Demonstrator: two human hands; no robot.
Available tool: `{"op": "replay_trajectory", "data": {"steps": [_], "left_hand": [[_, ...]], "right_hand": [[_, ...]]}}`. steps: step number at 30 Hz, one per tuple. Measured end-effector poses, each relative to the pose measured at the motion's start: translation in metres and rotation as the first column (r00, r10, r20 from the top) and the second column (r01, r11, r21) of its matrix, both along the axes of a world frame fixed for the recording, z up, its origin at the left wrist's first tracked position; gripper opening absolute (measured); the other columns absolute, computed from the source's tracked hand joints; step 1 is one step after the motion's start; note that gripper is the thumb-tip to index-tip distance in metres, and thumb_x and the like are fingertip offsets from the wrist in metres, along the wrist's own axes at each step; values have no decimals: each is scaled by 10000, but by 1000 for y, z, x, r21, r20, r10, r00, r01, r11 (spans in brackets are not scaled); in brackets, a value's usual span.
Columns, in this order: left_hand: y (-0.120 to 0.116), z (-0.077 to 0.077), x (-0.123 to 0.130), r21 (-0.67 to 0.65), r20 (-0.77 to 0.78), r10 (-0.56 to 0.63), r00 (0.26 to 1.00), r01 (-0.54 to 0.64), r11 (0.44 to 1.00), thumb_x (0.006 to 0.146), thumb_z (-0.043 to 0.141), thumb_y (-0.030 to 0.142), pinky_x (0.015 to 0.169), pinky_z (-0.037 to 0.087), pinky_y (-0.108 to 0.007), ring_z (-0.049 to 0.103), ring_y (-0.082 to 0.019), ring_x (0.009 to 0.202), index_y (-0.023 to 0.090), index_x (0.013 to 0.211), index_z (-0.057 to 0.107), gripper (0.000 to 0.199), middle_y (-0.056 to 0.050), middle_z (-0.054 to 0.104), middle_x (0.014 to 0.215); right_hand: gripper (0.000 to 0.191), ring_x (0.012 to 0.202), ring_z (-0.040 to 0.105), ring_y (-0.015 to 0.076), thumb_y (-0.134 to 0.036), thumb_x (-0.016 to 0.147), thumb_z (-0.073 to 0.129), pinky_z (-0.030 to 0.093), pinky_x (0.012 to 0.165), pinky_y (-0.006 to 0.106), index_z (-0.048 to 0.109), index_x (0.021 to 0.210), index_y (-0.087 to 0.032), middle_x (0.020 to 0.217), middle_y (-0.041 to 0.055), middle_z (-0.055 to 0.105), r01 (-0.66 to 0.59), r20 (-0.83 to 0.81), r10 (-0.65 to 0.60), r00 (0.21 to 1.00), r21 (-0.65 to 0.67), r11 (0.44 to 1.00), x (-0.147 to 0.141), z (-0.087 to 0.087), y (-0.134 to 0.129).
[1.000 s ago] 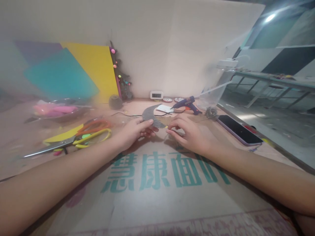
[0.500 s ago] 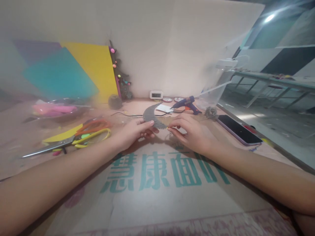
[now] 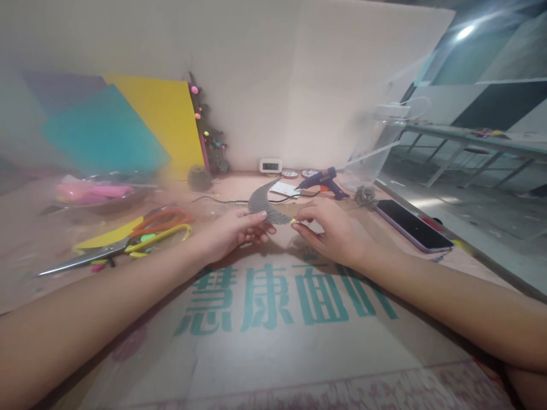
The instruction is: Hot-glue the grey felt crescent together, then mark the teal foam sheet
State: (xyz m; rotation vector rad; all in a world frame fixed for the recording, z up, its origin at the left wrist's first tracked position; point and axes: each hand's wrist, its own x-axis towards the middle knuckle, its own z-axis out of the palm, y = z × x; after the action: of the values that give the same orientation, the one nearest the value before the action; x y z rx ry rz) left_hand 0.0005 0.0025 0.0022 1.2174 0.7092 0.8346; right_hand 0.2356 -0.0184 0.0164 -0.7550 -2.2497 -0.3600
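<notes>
A crescent moon shape wound in grey yarn is held up in the middle, its lower tip showing a bit of yellow. My left hand grips it from the left, thumb on top and fingers curled beneath. At the lower tip, my right hand is closed in a pinch on what looks like the grey yarn; the strand is thin and blurred. A ball of grey yarn lies on the table beyond my right hand.
Large scissors lie at left, near a clear-wrapped pink bundle. Behind stand coloured sheets and a small digital clock. A glue gun, phone and clear jug are at right.
My right hand has shifted slightly right from the crescent's tip, and more of the yellow there shows. My left hand keeps its grip on the crescent.
</notes>
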Motion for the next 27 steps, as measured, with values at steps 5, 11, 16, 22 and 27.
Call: {"op": "replay_trajectory", "data": {"steps": [5,11,16,22,27], "left_hand": [[0,-1,1,-1,-8,-5,1000,5,1000,786,732,428,688,492,-260,642,-134,685,142,872,707,300,-67,727,820],[1,-3,0,12,-18,-23,1000,23,1000,791,725,441,689,497,-264,642,-140,702,125,886,692,331,-67,721,831],[1,-2,1,20,-10,-44,999,44,999,808,711,433,689,495,-261,633,-139,719,113,941,694,347,-71,713,844],[1,-7,1,51,-77,-39,996,43,998,802,706,479,695,490,-271,635,-137,707,121,922,684,378,-70,709,857],[-1,-10,-1,324,-203,-41,978,107,940,842,538,654,653,475,-274,603,-143,651,137,759,634,532,-45,661,723]], "right_hand": [[115,839,614,219,-248,933,509,464,766,361,586,857,-208,830,71,655,11,14,-11,1000,-29,1000,-1,2,-2],[85,890,623,227,-203,914,523,479,791,373,595,870,-200,859,80,666,-33,19,33,999,12,999,-2,4,-3],[61,810,613,207,-161,895,525,482,734,354,572,880,-196,798,68,655,-99,71,90,993,128,987,-3,5,-4],[113,751,598,196,-95,861,522,456,666,340,569,852,-197,752,59,646,-140,112,119,987,208,968,-2,8,-6],[137,697,556,176,-104,844,498,432,659,342,548,774,-210,714,37,613,-147,-20,148,989,36,988,-10,28,-28]]}}
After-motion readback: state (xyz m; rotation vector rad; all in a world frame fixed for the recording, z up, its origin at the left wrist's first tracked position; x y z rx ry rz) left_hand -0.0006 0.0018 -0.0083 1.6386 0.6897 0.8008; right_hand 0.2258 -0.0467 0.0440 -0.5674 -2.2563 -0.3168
